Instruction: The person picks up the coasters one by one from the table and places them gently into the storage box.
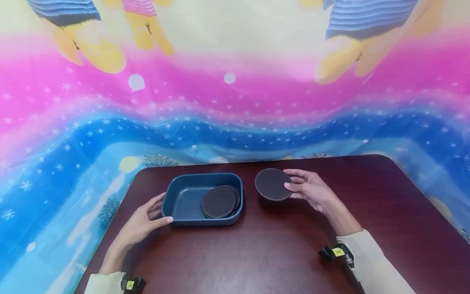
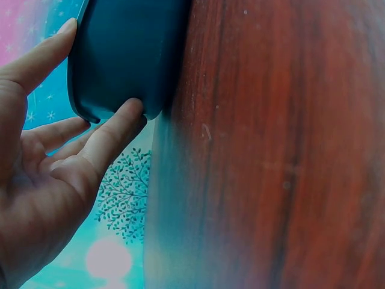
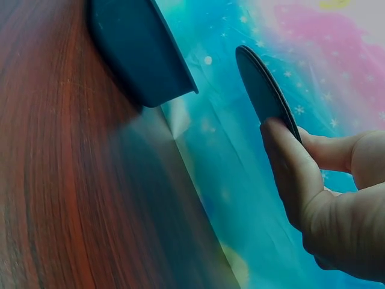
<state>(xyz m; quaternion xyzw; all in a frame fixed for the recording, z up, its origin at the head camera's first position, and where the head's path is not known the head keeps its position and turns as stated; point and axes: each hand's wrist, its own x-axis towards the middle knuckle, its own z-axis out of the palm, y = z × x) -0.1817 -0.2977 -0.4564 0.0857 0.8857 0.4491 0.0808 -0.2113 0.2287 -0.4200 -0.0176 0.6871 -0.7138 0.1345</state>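
Observation:
A round dark brown coaster [image 1: 272, 184] with a stitched edge is tilted above the table, to the right of a blue rectangular tray [image 1: 202, 221]. My right hand [image 1: 312, 190] pinches its right edge, thumb on the face towards me and fingers behind; the right wrist view shows the coaster [image 3: 264, 90] edge-on. Inside the tray's right end lie dark round coasters [image 1: 218, 203], overlapping. My left hand [image 1: 139, 222] holds the tray's left end, thumb at the near corner and fingers along the side. In the left wrist view its fingertips touch the tray wall [image 2: 126, 54].
Everything stands on a dark red wood-grain table [image 1: 242, 253] with rounded far corners. Behind it hangs a patterned pink and blue cloth [image 1: 227, 106], close to the table's far edge. A black strap device [image 1: 338, 253] sits on the right wrist, and a similar one [image 1: 132, 284] on the left.

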